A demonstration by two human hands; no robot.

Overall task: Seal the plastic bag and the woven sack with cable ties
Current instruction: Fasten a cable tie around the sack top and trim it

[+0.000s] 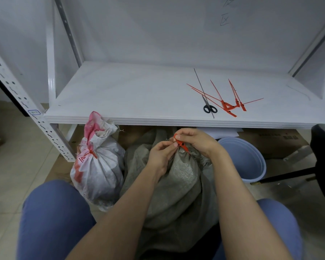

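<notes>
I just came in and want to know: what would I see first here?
The left hand and right hand pinch an orange cable tie at the neck of the grey bag in the middle. Left of it stands a white bag with red print, already tied, and spare orange ties lie beside scissors on the white shelf above.

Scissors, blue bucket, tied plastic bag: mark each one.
scissors (pixel 205 101), head view, on the blades above the handles.
blue bucket (pixel 242 158), head view, on its inner wall.
plastic bag (pixel 98 171), head view, on its body below the tie.
</notes>
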